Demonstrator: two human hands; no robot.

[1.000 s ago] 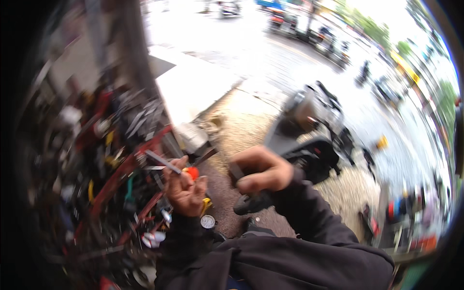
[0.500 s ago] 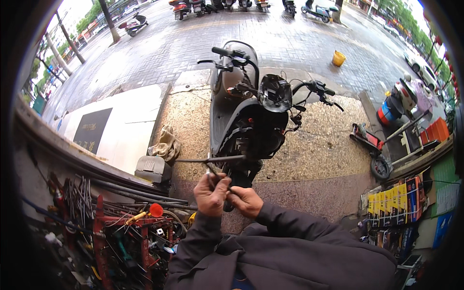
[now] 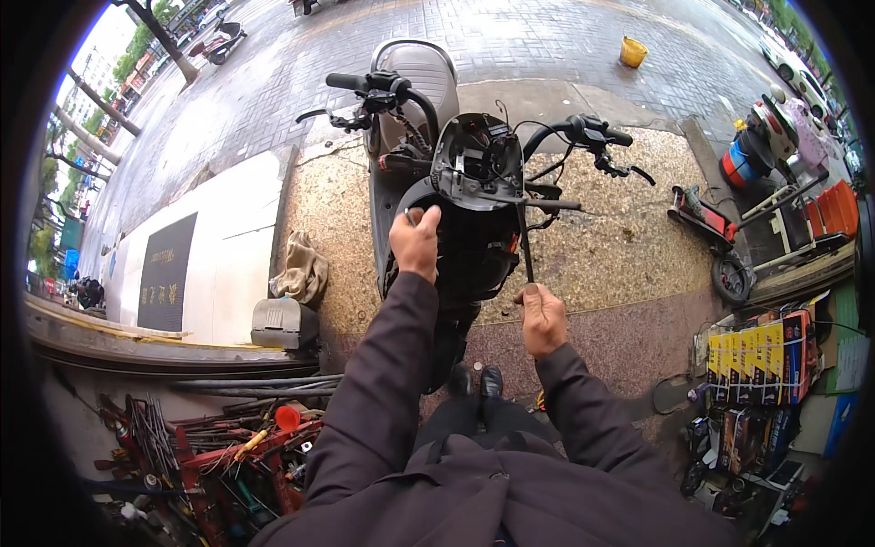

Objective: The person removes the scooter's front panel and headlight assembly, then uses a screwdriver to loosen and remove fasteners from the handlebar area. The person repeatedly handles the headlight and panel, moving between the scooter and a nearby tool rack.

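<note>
A scooter with its front stripped open stands before me, its exposed headlight housing between the handlebars. My right hand is closed at the lower end of a dark T-handle wrench. The wrench's crossbar points away from me, just in front of the housing. My left hand is closed by the left side of the scooter's front; a small dark end shows at its fingertips, too little to name. Loose cables hang about the right handlebar.
A grey box and a beige sack lie left. A red rack of tools fills the lower left. Boxes are stacked at right, below a small kick scooter. A yellow bucket stands farther out.
My hands were together on the T-handle wrench and are now apart. The left has moved forward to the scooter's front; the right has moved right with the wrench. My view has shifted closer.
</note>
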